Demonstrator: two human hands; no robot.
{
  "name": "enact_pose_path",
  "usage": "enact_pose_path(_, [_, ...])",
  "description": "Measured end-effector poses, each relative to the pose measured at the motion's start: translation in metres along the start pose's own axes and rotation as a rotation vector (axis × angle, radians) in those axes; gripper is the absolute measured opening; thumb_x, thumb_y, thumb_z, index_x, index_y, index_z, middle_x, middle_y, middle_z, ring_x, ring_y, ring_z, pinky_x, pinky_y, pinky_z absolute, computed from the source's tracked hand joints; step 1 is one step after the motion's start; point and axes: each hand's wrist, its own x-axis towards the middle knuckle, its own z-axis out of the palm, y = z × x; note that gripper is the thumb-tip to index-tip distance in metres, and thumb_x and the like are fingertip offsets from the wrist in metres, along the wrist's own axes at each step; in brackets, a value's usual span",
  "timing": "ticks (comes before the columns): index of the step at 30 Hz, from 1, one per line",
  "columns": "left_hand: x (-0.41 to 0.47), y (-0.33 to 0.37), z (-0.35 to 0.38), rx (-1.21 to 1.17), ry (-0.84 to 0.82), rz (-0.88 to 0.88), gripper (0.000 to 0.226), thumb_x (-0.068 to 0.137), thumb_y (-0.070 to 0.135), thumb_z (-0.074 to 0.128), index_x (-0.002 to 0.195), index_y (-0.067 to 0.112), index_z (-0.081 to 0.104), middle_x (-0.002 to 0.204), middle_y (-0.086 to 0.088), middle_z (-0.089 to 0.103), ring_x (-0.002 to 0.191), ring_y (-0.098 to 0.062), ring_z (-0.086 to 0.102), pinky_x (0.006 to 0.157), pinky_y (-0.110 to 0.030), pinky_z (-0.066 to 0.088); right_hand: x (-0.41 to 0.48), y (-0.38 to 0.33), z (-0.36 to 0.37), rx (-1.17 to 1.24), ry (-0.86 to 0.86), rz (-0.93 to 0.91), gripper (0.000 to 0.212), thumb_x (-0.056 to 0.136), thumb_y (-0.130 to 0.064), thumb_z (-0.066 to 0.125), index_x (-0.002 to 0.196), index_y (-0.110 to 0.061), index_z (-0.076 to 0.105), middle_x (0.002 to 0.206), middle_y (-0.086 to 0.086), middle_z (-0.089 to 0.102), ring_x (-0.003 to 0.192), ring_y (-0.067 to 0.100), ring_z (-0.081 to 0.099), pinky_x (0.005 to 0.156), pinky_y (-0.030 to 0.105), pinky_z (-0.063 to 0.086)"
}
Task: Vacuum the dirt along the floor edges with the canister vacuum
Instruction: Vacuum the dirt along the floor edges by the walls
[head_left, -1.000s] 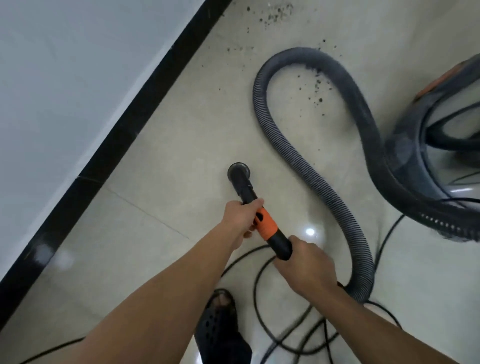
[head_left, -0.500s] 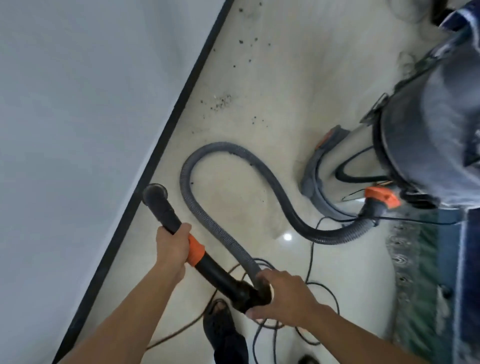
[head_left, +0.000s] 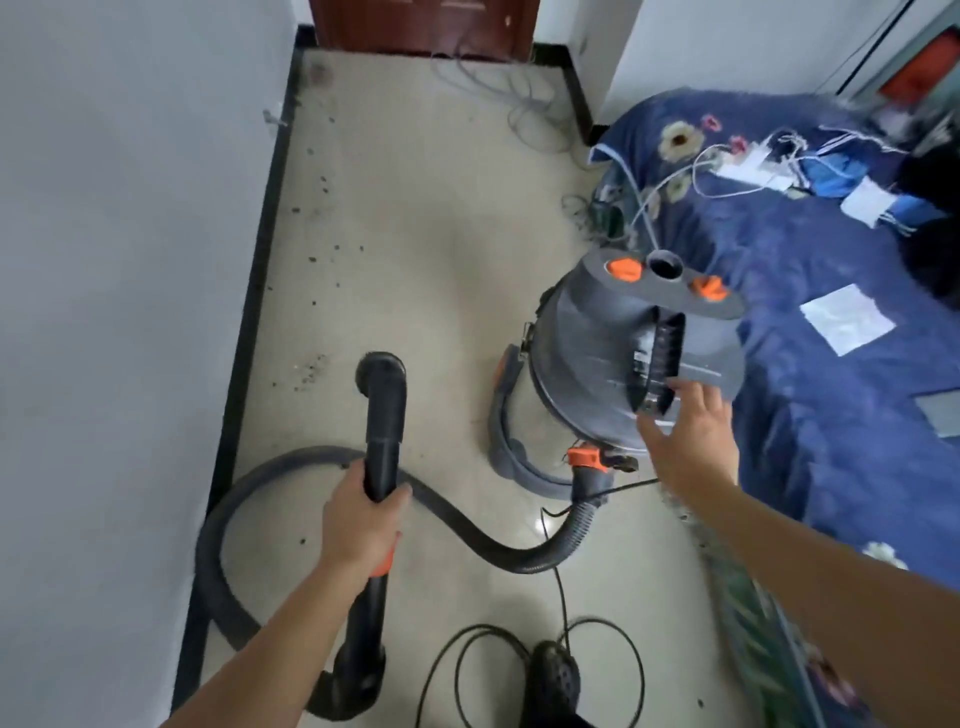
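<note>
The wand (head_left: 385, 415) is gripped by the left hand (head_left: 358, 525). The right hand (head_left: 691, 447), fingers spread, is held at the canister vacuum (head_left: 587, 364) beside the bed (head_left: 831, 270); its label cannot be read.

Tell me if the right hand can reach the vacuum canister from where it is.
Probably yes: the right hand is open and right at the canister, its fingers touching or nearly touching the ribbed handle recess, with nothing between them.

Left hand (head_left: 358, 525) gripping, right hand (head_left: 691, 441) spread
</note>
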Motion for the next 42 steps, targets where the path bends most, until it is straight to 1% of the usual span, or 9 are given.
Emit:
enact_pose_path(4, [0.012, 0.025, 0.042, 0.080, -0.060, 0.045, 0.015, 0.086, 0.020, 0.067, 0.087, 0.019, 0.053, 0.068, -0.010, 0.060, 0.054, -0.026, 0.063, 0.046, -0.028, 0.046, 0.063, 0.015, -0.007, 0.123, -0.045, 0.266, 0.068, 0.088, -0.037, 0.066, 0.142, -0.004, 0.039, 0.138, 0.019, 0.048, 0.128, 0.037, 0.044, 0.105, 0.044, 0.036])
enact_pose_path(7, [0.026, 0.037, 0.063, 0.115, -0.084, 0.030, 0.015, 0.085, 0.020, 0.068, 0.089, 0.018, 0.053, 0.068, -0.012, 0.060, 0.053, -0.027, 0.063, 0.044, -0.027, 0.046, 0.099, 0.010, 0.012, 0.266, -0.195, 0.383, 0.062, 0.084, -0.049, 0.068, 0.128, -0.007, 0.052, 0.113, 0.015, 0.065, 0.105, 0.035, 0.061, 0.090, 0.044, 0.050])
enact_pose_path(10, [0.050, 0.044, 0.080, 0.139, -0.111, 0.011, 0.016, 0.085, 0.021, 0.068, 0.087, 0.016, 0.053, 0.068, -0.013, 0.059, 0.051, -0.027, 0.061, 0.044, -0.029, 0.046, 0.118, 0.008, 0.035, 0.562, -0.161, 0.528, 0.033, 0.081, -0.032, 0.072, 0.099, -0.006, 0.063, 0.074, 0.009, 0.071, 0.064, 0.025, 0.070, 0.067, 0.045, 0.061])
enact_pose_path(12, [0.069, 0.048, 0.093, 0.174, -0.110, -0.001, 0.016, 0.084, 0.021, 0.068, 0.086, 0.017, 0.052, 0.068, -0.014, 0.058, 0.054, -0.029, 0.060, 0.047, -0.031, 0.046, 0.125, 0.012, 0.045, 0.710, -0.129, 0.576, 0.011, 0.078, -0.017, 0.070, 0.081, -0.009, 0.062, 0.063, 0.008, 0.068, 0.049, 0.022, 0.066, 0.058, 0.042, 0.061])
enact_pose_path(17, [0.093, 0.073, 0.114, 0.190, -0.146, -0.033, 0.018, 0.084, 0.018, 0.068, 0.086, 0.016, 0.051, 0.073, -0.018, 0.059, 0.055, -0.028, 0.058, 0.047, -0.030, 0.047, 0.139, 0.016, 0.041, 0.955, -0.293, 0.671, 0.010, 0.079, -0.004, 0.072, 0.083, -0.002, 0.063, 0.059, 0.012, 0.064, 0.044, 0.021, 0.057, 0.048, 0.028, 0.051])
enact_pose_path(20, [0.097, 0.091, 0.111, 0.189, -0.140, -0.029, 0.017, 0.084, 0.016, 0.069, 0.086, 0.014, 0.052, 0.070, -0.017, 0.059, 0.053, -0.028, 0.058, 0.049, -0.033, 0.049, 0.144, 0.013, 0.035, 0.953, -0.326, 0.720, 0.015, 0.077, -0.003, 0.073, 0.071, -0.005, 0.059, 0.054, 0.009, 0.057, 0.038, 0.018, 0.047, 0.044, 0.025, 0.045])
enact_pose_path(32, [0.108, 0.095, 0.051, 0.077, -0.257, -0.097, 0.017, 0.086, 0.011, 0.066, 0.087, 0.004, 0.050, 0.056, -0.016, 0.050, 0.040, -0.024, 0.046, 0.039, -0.026, 0.041, 0.063, -0.002, 0.041, 0.940, 0.065, 0.995, 0.014, 0.076, -0.009, 0.067, 0.070, -0.009, 0.056, 0.047, 0.002, 0.051, 0.032, 0.014, 0.046, 0.037, 0.021, 0.038])
enact_pose_path(37, [0.105, 0.090, 0.022, 0.049, -0.351, -0.104, 0.016, 0.089, 0.009, 0.062, 0.085, 0.005, 0.047, 0.058, -0.017, 0.045, 0.047, -0.024, 0.045, 0.038, -0.025, 0.040, 0.006, 0.000, 0.045, 1.028, 0.290, 1.150, 0.013, 0.078, -0.010, 0.070, 0.080, -0.006, 0.058, 0.055, 0.005, 0.053, 0.032, 0.013, 0.045, 0.037, 0.020, 0.040])
enact_pose_path(42, [0.107, 0.090, 0.016, 0.107, -0.401, -0.090, 0.014, 0.087, 0.008, 0.063, 0.090, 0.003, 0.049, 0.057, -0.015, 0.047, 0.038, -0.023, 0.043, 0.042, -0.027, 0.042, -0.051, 0.017, 0.041, 1.083, 0.461, 1.273, 0.019, 0.079, -0.014, 0.072, 0.090, -0.005, 0.059, 0.058, 0.006, 0.055, 0.033, 0.011, 0.045, 0.038, 0.020, 0.041])
